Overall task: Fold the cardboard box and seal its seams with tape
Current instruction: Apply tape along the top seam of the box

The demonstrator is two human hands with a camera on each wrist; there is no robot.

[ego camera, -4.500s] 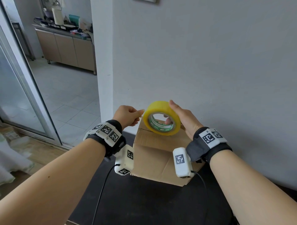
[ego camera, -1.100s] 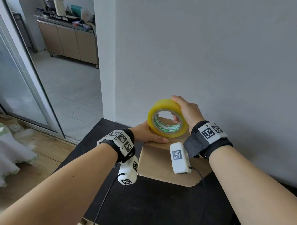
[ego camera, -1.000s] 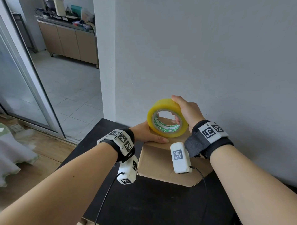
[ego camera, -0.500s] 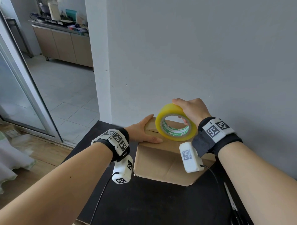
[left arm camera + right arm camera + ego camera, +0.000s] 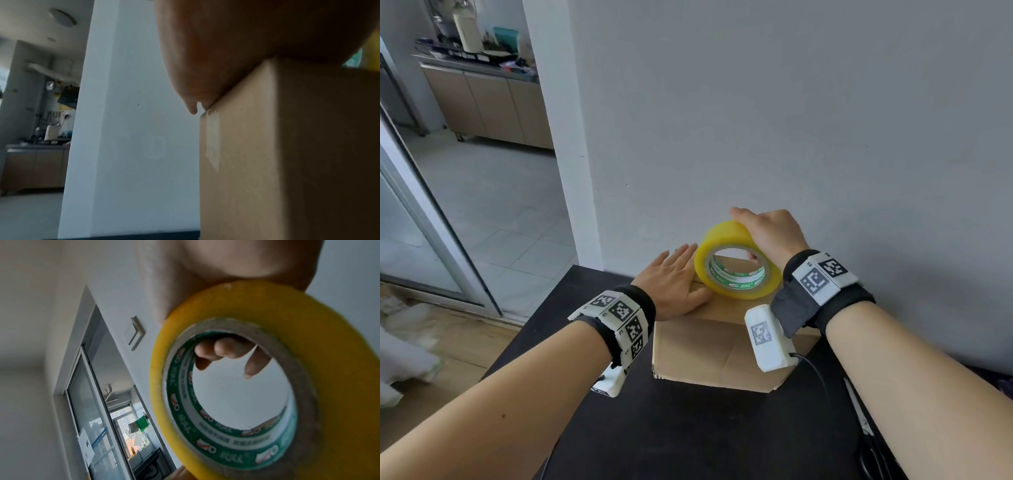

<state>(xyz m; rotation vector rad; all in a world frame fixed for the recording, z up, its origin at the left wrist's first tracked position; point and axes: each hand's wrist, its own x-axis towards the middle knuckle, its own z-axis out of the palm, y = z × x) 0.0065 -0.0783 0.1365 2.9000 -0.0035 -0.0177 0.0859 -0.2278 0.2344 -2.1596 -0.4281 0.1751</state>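
Observation:
A brown cardboard box point(image 5: 709, 349) stands on the black table point(image 5: 688, 428) against the grey wall. My left hand point(image 5: 671, 277) lies flat on the box's top left, fingers straight, pressing down; in the left wrist view the palm point(image 5: 226, 48) rests on the box corner point(image 5: 287, 146), where a strip of clear tape shows on the side. My right hand point(image 5: 767, 233) grips the yellow tape roll point(image 5: 736, 263) upright on the box top, beside the left hand. In the right wrist view its fingertips point(image 5: 224, 352) curl into the roll's green core point(image 5: 236, 386).
Scissors point(image 5: 866, 435) lie on the table at the right, beside my right forearm. The grey wall point(image 5: 791, 120) is close behind the box. The table's left edge drops to a wooden floor; a doorway to a kitchen opens at the far left.
My left hand has gone from pinching beside the roll to lying flat on the box top, sliding forward. The right hand has carried the roll rightward along the top.

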